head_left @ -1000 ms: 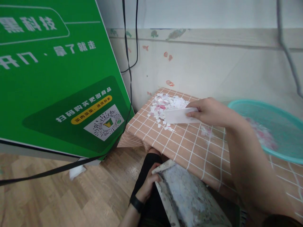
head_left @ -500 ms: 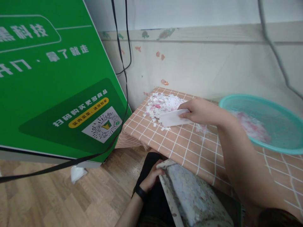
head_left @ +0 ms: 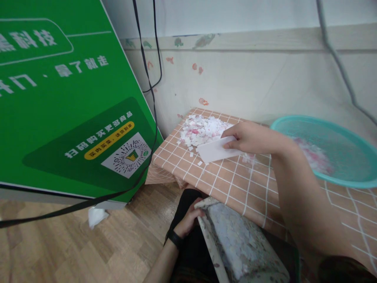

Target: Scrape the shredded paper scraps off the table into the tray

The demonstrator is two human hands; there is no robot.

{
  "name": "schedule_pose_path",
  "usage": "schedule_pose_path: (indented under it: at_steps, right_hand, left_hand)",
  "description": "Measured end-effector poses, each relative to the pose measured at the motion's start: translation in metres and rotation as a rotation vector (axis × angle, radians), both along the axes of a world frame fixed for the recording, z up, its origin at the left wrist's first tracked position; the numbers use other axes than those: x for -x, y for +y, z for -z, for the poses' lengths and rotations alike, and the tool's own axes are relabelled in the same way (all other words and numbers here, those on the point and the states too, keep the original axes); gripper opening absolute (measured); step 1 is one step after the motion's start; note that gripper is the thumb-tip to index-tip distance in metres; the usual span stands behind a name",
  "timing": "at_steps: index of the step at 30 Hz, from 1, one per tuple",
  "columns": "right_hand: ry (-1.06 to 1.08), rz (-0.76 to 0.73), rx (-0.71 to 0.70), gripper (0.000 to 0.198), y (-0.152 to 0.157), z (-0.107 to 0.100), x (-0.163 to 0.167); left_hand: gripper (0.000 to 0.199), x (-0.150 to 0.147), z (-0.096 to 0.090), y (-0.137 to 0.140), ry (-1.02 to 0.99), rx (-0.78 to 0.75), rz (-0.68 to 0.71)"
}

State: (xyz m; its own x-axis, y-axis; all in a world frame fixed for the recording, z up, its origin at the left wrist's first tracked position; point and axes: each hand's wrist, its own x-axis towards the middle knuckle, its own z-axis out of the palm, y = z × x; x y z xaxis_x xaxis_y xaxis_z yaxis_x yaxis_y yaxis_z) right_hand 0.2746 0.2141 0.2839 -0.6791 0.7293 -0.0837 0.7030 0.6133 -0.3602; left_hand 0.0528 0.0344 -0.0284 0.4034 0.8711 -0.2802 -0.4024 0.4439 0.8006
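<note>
My right hand (head_left: 246, 137) pinches a flat white card (head_left: 216, 150) and holds it on edge over the table. Beside the card, toward the wall, lies a heap of small white and pinkish paper scraps (head_left: 196, 127), and a few loose squares rest nearer the table's front edge. Below that edge, my left hand (head_left: 191, 218) is closed round the rim of a stained, pale bin (head_left: 263, 241), tilted against the table. Paper scraps (head_left: 235, 232) lie inside the bin. The fingers on the bin's inner side are partly hidden.
On the right of the checked tablecloth (head_left: 229, 182) sits a turquoise mesh basket (head_left: 350, 157) with more pinkish scraps. A green printed cabinet (head_left: 73, 98) stands left, with a black strap (head_left: 151, 106) hanging across it. White crumpled plastic (head_left: 97, 216) lies on the floor.
The white card has shifted slightly toward the table's front edge and away from the heap. My left hand and the bin stay in place.
</note>
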Motion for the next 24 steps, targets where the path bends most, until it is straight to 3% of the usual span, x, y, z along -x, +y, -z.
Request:
schedule_pose_path:
  at_steps: [14,19,24]
  right_hand:
    - [0.077,-0.079,0.076,0.019,-0.001,0.010,0.012]
    - [0.057,-0.096,0.143,0.018,0.002,0.008,-0.004]
    - [0.030,-0.070,0.078,0.025,-0.001,0.000,-0.020]
  left_hand:
    - [0.035,0.000,0.003,-0.001,0.021,-0.044,0.007]
    - [0.036,-0.001,0.004,-0.001,0.021,-0.038,-0.004]
    - [0.037,-0.001,0.001,-0.002,0.017,-0.006,-0.008]
